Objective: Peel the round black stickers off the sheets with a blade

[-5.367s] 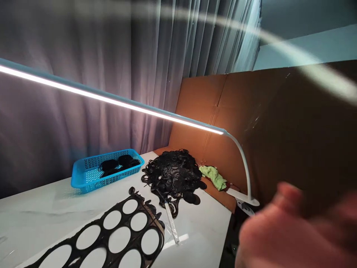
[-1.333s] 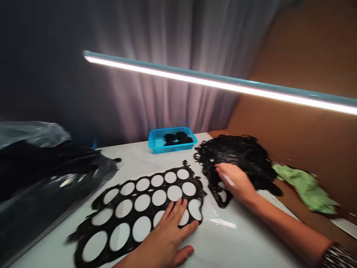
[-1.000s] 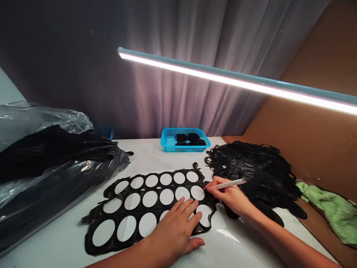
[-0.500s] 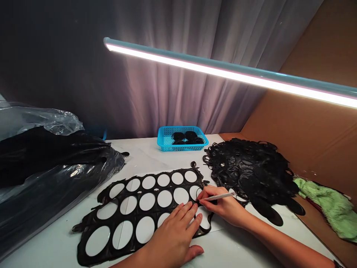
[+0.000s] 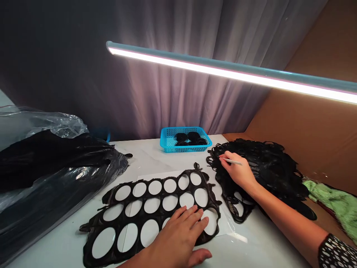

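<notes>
Black sheet (image 5: pixel 159 216) (round-holed) lies beneath the left hand (image 5: pixel 182 230).

- The person's bare left hand (image 5: pixel 181 234) lies palm down, fingers slightly spread, thumb out to the side.
- The bare right hand (image 5: pixel 239 172) is farther forward, thumb and fingers drawn into a pinch, its bare forearm (image 5: pixel 287 217) slanting from the lower right.
</notes>
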{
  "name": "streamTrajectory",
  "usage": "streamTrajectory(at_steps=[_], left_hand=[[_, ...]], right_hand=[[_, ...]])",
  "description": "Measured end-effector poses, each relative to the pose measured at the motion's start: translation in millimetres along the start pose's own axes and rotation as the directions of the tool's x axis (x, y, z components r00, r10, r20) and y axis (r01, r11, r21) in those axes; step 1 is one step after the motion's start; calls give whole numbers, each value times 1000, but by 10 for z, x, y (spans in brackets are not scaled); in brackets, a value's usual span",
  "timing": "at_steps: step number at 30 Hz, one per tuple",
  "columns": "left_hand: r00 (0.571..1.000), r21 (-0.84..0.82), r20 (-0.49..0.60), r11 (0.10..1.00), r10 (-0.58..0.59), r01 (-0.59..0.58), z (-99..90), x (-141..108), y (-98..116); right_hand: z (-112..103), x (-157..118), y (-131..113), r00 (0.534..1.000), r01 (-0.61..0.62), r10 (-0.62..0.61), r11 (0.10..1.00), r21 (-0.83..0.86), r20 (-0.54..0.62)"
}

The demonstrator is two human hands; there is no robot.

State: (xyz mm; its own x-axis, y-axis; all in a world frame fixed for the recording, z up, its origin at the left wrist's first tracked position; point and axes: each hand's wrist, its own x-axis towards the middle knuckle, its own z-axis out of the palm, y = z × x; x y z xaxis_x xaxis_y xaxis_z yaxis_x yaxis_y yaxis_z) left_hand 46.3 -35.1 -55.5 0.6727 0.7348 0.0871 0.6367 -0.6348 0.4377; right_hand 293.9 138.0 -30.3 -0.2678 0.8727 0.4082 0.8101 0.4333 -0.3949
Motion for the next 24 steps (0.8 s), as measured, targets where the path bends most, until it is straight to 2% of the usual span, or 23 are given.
streamTrajectory(at_steps=[2, 4, 8, 14, 17, 24], left_hand=[[996, 25, -68, 998, -57, 59, -21, 89, -48], [984, 67, -133, 990, -118, 128, -10, 181, -112], [981, 88, -137, 985, -135, 148, 44, 263, -198], [990, 77, -61, 988, -130, 134, 21, 232, -185], [990, 66, -68, 989, -127, 131, 18, 233, -187], [988, 49, -50, 988, -144, 147, 2, 236, -180]], right_hand=[[66, -9, -110, 988, -58, 24, 973, 225, 154], [167, -110, -279, 947, -89, -46, 914, 395, 319], [308, -284, -479, 869, -160, -115, 854, 495, 480], [295, -276, -429, 848, -208, -106, 834, 511, 519], [297, -279, -433, 847, -200, -119, 832, 517, 518], [286, -289, -437, 861, -101, -165, 871, 481, 481]])
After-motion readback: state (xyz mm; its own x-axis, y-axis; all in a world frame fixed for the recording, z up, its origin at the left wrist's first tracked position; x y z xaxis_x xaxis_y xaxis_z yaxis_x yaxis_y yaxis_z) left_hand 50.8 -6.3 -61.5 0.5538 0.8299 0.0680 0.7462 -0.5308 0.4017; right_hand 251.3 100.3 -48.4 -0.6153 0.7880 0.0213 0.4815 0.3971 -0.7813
